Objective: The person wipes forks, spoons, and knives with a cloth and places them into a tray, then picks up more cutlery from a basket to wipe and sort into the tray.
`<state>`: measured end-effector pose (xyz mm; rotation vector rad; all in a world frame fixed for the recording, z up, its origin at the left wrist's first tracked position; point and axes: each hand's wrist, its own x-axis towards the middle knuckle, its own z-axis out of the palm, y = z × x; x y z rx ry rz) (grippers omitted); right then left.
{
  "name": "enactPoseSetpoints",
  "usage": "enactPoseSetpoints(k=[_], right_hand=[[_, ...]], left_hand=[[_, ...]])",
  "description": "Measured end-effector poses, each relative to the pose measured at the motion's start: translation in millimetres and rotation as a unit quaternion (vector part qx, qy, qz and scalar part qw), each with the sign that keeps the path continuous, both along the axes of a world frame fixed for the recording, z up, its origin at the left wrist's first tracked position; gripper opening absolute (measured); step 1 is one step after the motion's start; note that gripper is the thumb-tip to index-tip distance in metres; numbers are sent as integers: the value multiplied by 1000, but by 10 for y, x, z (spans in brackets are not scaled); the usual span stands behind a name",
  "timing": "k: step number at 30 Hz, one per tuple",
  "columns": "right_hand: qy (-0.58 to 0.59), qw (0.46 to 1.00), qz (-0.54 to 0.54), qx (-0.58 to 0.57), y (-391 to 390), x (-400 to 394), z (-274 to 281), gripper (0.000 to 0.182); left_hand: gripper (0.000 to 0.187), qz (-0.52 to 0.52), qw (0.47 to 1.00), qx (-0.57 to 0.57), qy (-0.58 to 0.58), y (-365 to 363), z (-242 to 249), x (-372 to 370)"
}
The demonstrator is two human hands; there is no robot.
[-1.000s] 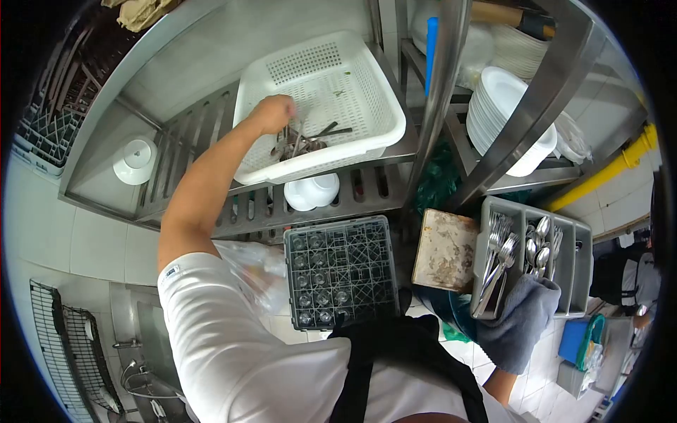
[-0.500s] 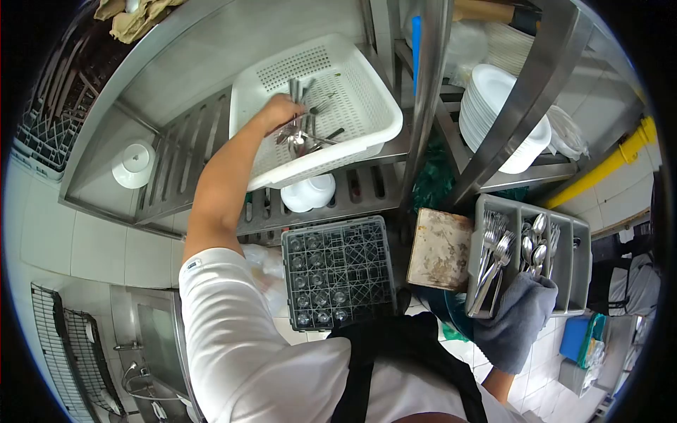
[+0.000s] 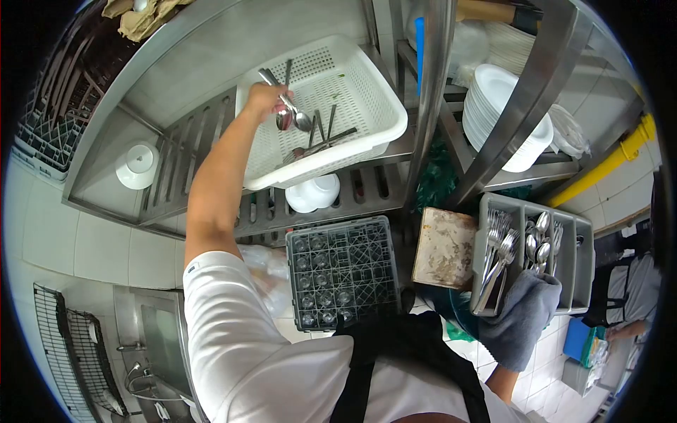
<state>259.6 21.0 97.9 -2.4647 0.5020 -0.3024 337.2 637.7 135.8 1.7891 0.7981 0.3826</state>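
Observation:
My left hand (image 3: 265,100) is closed around several spoons (image 3: 300,121) above the left side of a white perforated basket (image 3: 384,116). More cutlery (image 3: 328,141), with dark handles showing, lies in the basket below. At the lower right, my right forearm (image 3: 502,383) runs into a grey towel (image 3: 522,310) that covers the hand and hides its fingers. The towel lies against the near edge of a grey cutlery tray (image 3: 582,292). In the tray's compartments are forks (image 3: 502,247) on the left and spoons (image 3: 541,247) towards the middle.
The basket sits on a slatted metal shelf (image 3: 176,169), with a white bowl (image 3: 312,192) under its near edge. A rack of glasses (image 3: 338,271) stands below. Stacked white plates (image 3: 493,113) are behind a metal post (image 3: 430,92). Another person (image 3: 635,282) is at far right.
My left hand has risen slightly and moved left, lifting spoons away from the cutlery in the basket. The towel-covered hand stays by the tray. Another person's hand has appeared at far right.

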Motion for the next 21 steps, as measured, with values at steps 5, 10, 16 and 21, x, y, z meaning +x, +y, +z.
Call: enactPoseSetpoints(k=[5,10,16,21], right_hand=[[-15,999,25,-23,-41,-28,11,37],[-45,998,46,29,-170,-50,-187,40],[-72,987,127,-67,-73,-170,-15,53],[-40,998,50,2,4,-83,13,47]], left_hand=[[17,36,993,-94,62,53,-523,82],[16,-2,991,-107,84,227,-683,81],[54,-312,767,439,348,216,-534,63],[80,-308,654,624,296,-458,-207,-194]])
